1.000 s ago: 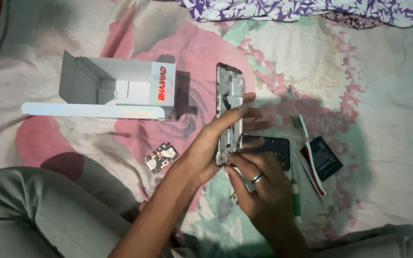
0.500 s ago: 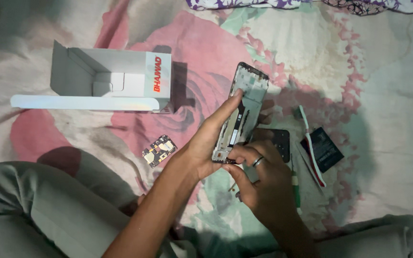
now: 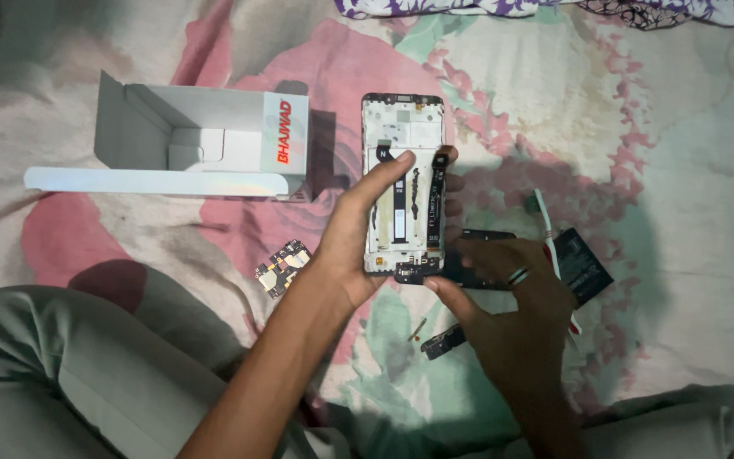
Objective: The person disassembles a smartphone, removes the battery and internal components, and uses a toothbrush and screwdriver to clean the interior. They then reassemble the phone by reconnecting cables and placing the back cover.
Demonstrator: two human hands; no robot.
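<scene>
L hand (image 3: 346,246) grips phone frame (image 3: 403,183).

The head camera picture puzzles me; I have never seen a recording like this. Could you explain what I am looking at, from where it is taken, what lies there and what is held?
The camera sits on a person's head and looks down at their own two bare hands above a flowered cloth. The left hand holds an opened phone frame, its inner side with flat cables facing up. The right hand, with a ring, touches the frame's lower edge with a fingertip. On the cloth lie an open white box, a small circuit board, a dark flat battery, a thin red and white tool, and a small dark part. The person's grey trouser legs show below.
</scene>
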